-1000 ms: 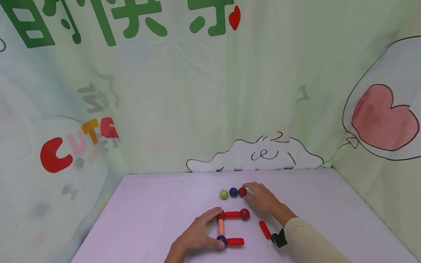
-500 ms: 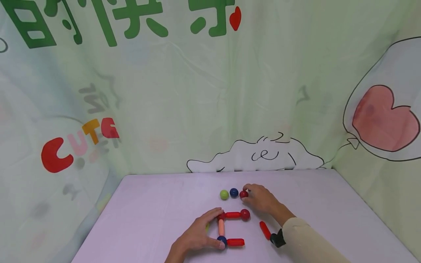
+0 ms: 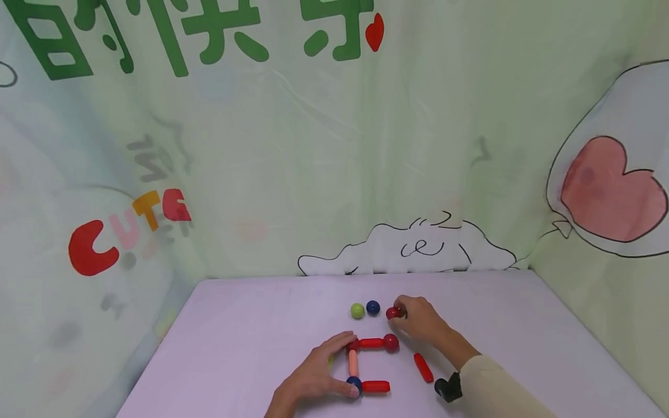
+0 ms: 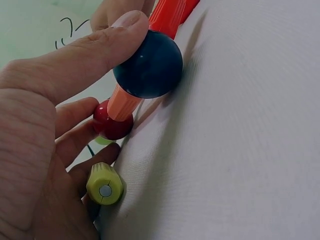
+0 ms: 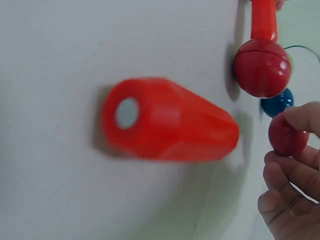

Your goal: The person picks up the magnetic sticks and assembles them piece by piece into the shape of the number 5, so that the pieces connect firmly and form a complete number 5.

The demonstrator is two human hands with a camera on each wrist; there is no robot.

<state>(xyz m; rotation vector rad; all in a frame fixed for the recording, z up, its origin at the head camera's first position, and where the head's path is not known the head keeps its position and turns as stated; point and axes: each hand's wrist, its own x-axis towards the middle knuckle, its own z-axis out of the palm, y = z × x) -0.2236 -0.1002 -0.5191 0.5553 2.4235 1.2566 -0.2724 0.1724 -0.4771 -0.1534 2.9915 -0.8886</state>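
My left hand holds a magnetic ball-and-rod frame on the table. Its thumb presses the near blue ball, and its fingers touch the far red ball, with an orange rod between. A red rod extends from the blue ball; another red rod runs from the far ball to a red end ball. A yellow-green rod lies beside the left fingers, mostly hidden in the head view. My right hand pinches a separate red ball between thumb and fingers.
Behind the frame sit a lime green ball and a dark blue ball. One loose red rod lies beneath the right forearm's left side. A printed cloth backdrop rises behind the table.
The right hand has taken hold of the red ball at the end of the row and drawn it rightward and nearer, away from the blue one. The left hand stays on the frame.
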